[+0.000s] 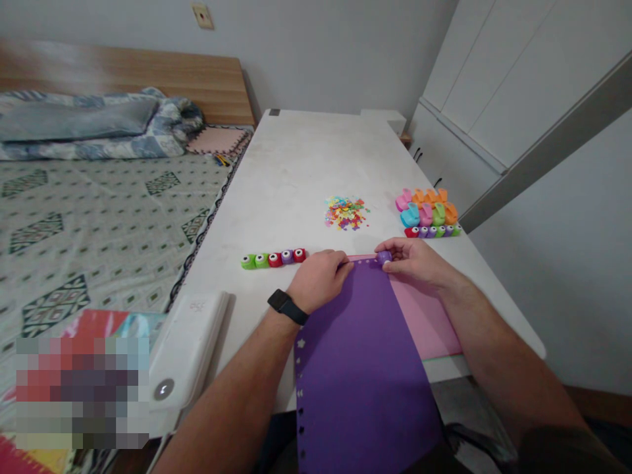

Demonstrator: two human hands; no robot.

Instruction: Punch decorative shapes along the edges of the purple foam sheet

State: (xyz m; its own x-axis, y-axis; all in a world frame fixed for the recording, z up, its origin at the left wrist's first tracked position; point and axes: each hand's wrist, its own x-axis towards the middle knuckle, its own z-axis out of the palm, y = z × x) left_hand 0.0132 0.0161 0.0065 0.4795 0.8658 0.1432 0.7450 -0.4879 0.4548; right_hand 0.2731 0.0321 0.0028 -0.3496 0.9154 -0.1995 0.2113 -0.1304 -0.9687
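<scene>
A purple sheet of paper (363, 368) lies toward me, with small shapes punched along its left and far edges. My left hand (320, 276), a dark watch on its wrist, pinches the sheet's far left corner. At the far right corner, my right hand (412, 260) grips a small purple craft punch (384, 259) set on the paper's edge. Pink paper (427, 316) shows from beneath the purple sheet. Left of my left hand stands a row of small punches (274, 259) in green, red and purple. Beyond my hands is a heap of colourful paper cutouts (346, 212).
Larger coloured punches (427, 212) and a row of small ones (433, 232) stand at the right of the white table (316, 151). A white device with a display (190, 349) sits at its left edge. A bed (113, 210) lies left; cabinets (474, 125) rise right.
</scene>
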